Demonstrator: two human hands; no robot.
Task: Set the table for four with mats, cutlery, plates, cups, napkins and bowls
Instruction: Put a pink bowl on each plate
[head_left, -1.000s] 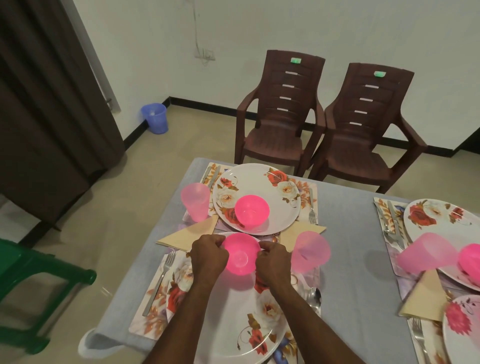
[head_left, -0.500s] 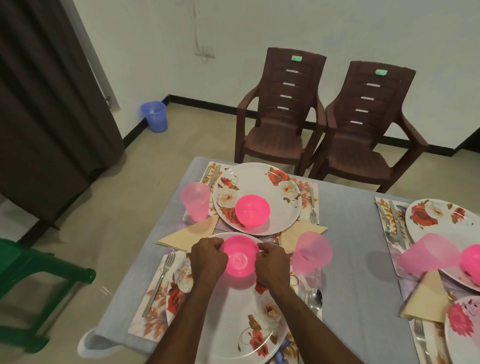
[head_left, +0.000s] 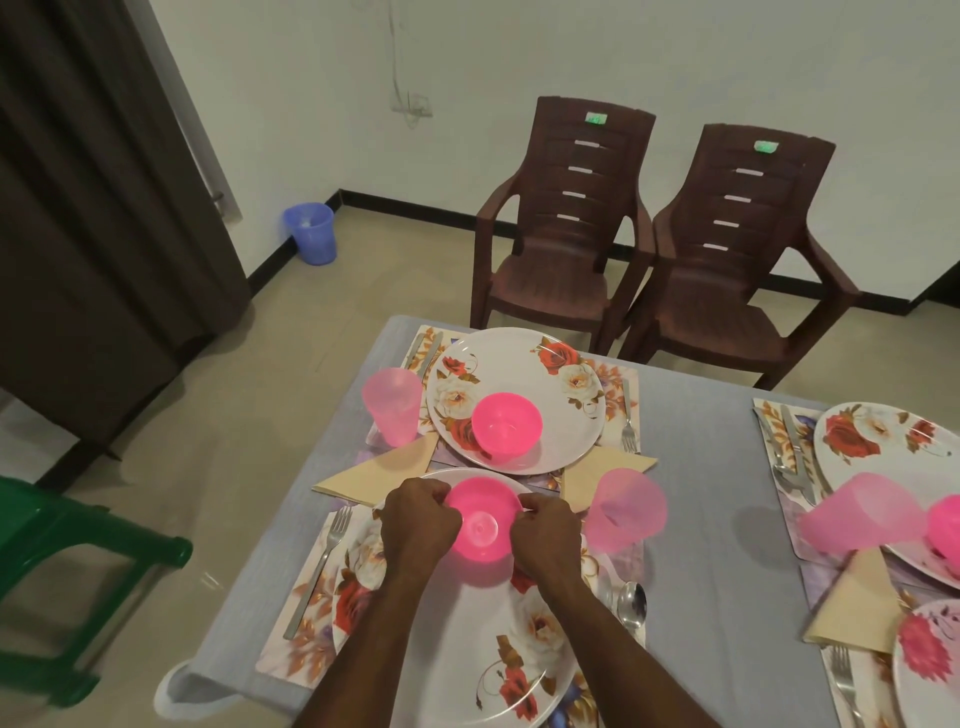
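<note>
Holding a pink bowl (head_left: 480, 525) by its rim, left hand (head_left: 420, 525) and right hand (head_left: 545, 531) are pinching opposite sides over the far part of the near plate (head_left: 467, 665); judging by the other places, this is the last bowl going down. Next move is calling for an even lowering and letting go. Grey table (head_left: 701, 467) is standing before two brown chairs (head_left: 566, 218), blue bin (head_left: 310, 232) sitting by the wall.

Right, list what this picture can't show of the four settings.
Head view only:
- Near plate: its middle hidden by both forearms, its near rim cut by the bottom edge.
- Held bowl: both rim sides covered by the left hand and right hand; resting or lifted, cannot tell.
- Right-hand settings: far-right plate and bottom-right plate cut by the right edge.
- Spoon: handle hidden under the right forearm.
</note>
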